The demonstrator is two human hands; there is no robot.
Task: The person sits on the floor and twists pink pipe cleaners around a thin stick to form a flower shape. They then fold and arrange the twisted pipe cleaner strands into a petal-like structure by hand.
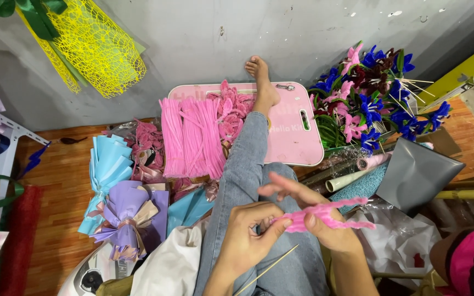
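Observation:
My left hand [250, 233] and my right hand [314, 219] meet above my lap, both gripping a pink fuzzy pipe-cleaner flower piece [333, 214]. Its twisted petals stick out to the right past my right fingers. A thin wooden stick [267, 269] lies slanted under my left wrist, on my jeans. My leg [245, 164] stretches forward, with the bare foot resting on a pink board [294, 140].
Straight pink pipe cleaners [190, 137] lie in a pile on the left of the board. Blue, pink and dark handmade flowers [366, 98] stand at the right. Blue and purple paper bouquet wraps [119, 203] lie at the left. Yellow mesh [91, 44] hangs on the wall.

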